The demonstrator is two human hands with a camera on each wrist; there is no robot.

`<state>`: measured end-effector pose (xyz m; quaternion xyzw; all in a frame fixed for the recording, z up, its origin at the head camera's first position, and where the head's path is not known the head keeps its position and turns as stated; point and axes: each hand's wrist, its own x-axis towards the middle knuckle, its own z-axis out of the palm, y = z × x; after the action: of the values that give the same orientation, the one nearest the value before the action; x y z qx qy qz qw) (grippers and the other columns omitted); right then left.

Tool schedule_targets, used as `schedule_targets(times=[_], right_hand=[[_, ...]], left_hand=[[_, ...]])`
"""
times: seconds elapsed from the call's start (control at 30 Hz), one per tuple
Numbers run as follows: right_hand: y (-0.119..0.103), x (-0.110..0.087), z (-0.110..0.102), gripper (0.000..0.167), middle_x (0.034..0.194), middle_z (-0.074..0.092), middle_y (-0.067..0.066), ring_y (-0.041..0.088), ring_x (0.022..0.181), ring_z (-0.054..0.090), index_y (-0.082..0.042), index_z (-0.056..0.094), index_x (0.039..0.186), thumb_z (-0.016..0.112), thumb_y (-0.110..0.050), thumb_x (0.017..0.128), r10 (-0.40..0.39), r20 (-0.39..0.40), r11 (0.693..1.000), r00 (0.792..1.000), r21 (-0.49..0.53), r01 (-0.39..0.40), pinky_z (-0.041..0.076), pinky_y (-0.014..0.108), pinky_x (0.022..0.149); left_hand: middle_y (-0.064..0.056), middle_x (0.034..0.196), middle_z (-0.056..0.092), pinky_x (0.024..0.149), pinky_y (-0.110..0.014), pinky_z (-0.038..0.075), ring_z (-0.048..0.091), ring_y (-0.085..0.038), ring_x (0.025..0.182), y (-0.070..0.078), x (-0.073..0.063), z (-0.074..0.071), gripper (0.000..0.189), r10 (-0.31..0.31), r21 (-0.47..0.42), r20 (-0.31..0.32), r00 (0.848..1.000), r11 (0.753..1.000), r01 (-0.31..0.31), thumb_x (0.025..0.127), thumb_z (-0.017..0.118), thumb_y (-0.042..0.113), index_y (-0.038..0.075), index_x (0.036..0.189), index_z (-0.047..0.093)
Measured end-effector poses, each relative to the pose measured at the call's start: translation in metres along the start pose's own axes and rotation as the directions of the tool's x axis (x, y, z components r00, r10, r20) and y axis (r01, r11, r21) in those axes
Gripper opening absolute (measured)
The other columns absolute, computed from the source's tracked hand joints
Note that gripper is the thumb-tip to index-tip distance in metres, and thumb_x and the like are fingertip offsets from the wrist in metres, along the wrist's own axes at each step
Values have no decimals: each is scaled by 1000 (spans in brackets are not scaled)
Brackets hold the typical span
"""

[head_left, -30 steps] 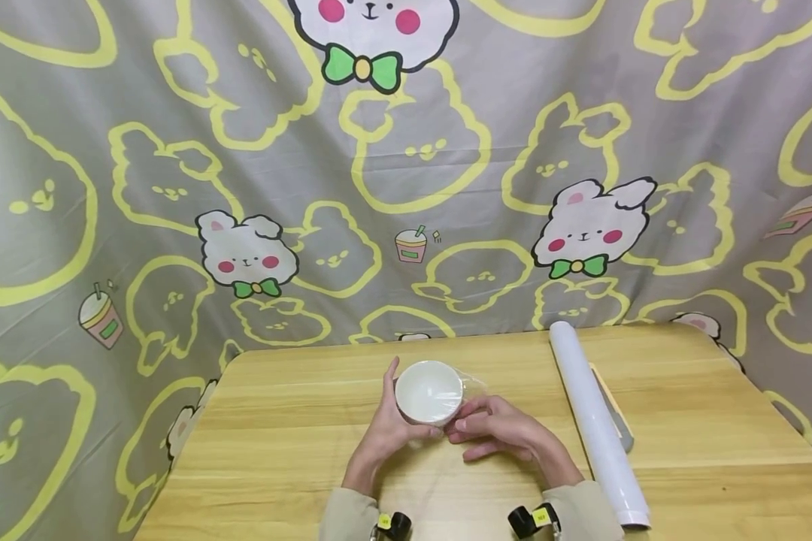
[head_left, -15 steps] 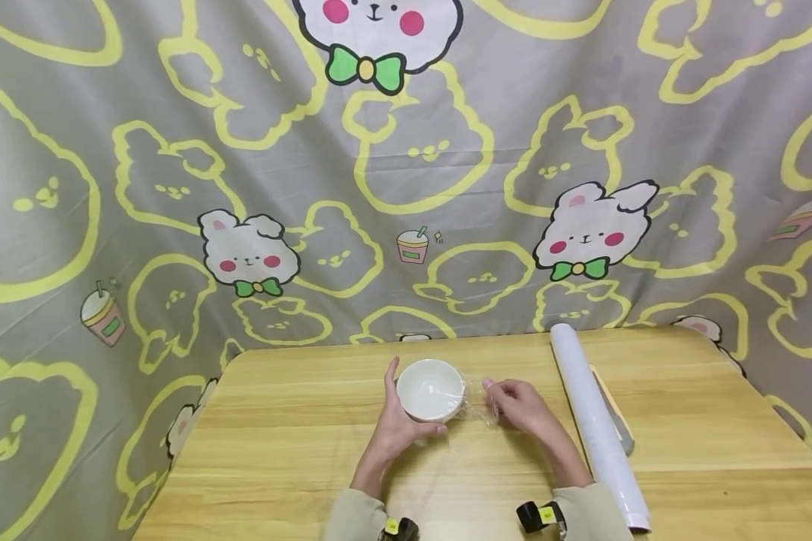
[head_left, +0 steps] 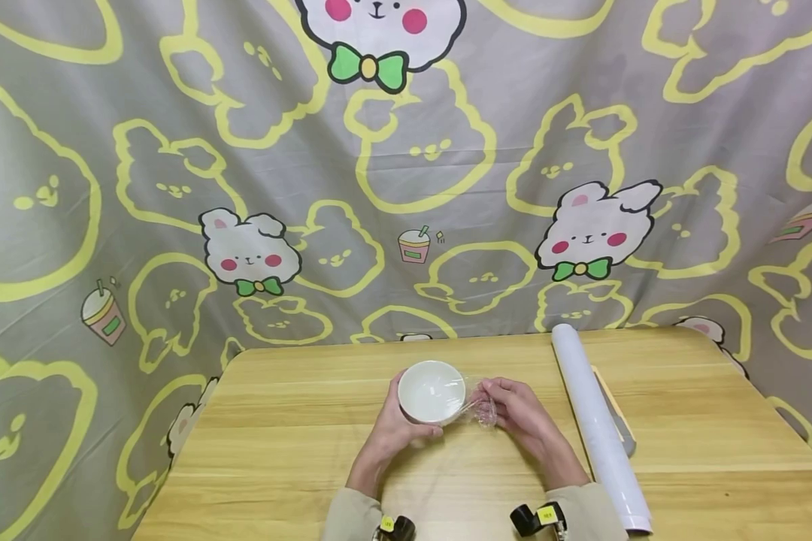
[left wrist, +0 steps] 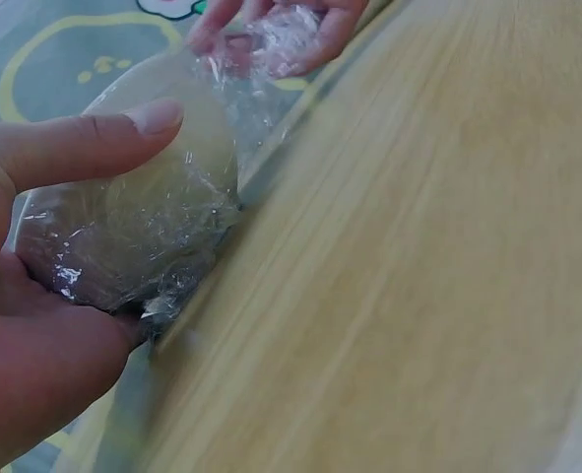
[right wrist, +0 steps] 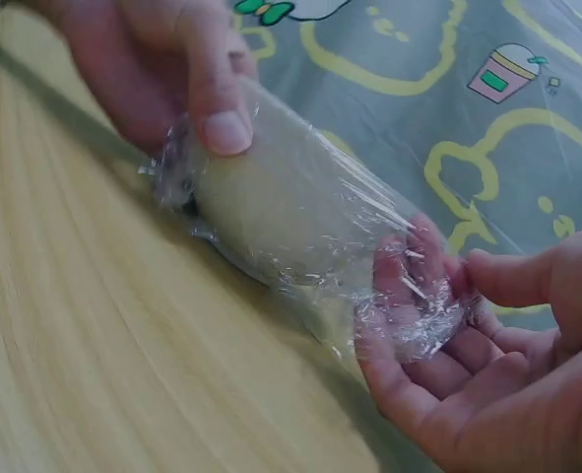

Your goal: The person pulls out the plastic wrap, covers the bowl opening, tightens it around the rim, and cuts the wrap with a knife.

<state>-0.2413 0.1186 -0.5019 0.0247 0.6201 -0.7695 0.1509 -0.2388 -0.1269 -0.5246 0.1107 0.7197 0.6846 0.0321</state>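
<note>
A white bowl [head_left: 431, 392] is held above the table, its mouth turned up toward the head camera. My left hand [head_left: 394, 427] grips it from the left, the thumb along its near side. Clear cling film [head_left: 484, 413] covers the bowl; in the left wrist view it lies crumpled around the bowl's side [left wrist: 138, 222] and under it. My right hand [head_left: 522, 417] pinches the loose end of the film, to the right of the bowl. Through the bunched film [right wrist: 423, 320], the right wrist view shows my right fingers spread behind it.
To the right, a long white roll [head_left: 598, 428] lies across the wooden table [head_left: 264, 451]. Partly hidden behind it is a flat grey and yellow object [head_left: 617, 417]. A patterned curtain [head_left: 325, 165] hangs behind the table's far edge.
My right hand has moved from the bowl's near right side outward to the right, drawing the film's loose end away. The left hand keeps its grip on the bowl, its fingers slightly shifted.
</note>
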Motion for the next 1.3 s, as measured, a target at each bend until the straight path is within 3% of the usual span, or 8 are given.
schedule_targets(times=[0.1,0.33,0.73,1.3], right_hand=[[1,0,-1,35,98,73,5,13,86,68,11,53,126,49,-19,109,28,10,997,1000,65,-29,59,26,75],[1,1,2,31,91,72,3,12,77,67,10,55,122,49,-17,108,49,-69,997,996,67,-44,55,24,61],[0,1,-2,26,89,74,2,12,79,70,6,53,118,42,-16,109,65,-72,992,995,115,-56,57,25,65],[6,5,6,25,82,72,4,12,73,71,8,49,119,36,-12,110,42,-184,993,982,112,-21,60,26,63]], left_hand=[[-25,150,43,119,-56,30,45,-42,135,0,0,1,115,-7,-6,-1,1000,1000,7,58,87,-14,-1,155,26],[-23,150,42,118,-55,31,44,-41,135,-1,1,1,116,-27,21,-13,1000,999,28,60,89,-14,1,156,26],[-23,150,43,118,-57,31,44,-43,136,2,2,3,116,-32,17,-15,999,999,33,59,89,-14,2,156,28],[-24,150,44,119,-56,30,45,-41,135,3,0,2,116,-28,43,-22,999,999,29,59,89,-14,1,156,27]])
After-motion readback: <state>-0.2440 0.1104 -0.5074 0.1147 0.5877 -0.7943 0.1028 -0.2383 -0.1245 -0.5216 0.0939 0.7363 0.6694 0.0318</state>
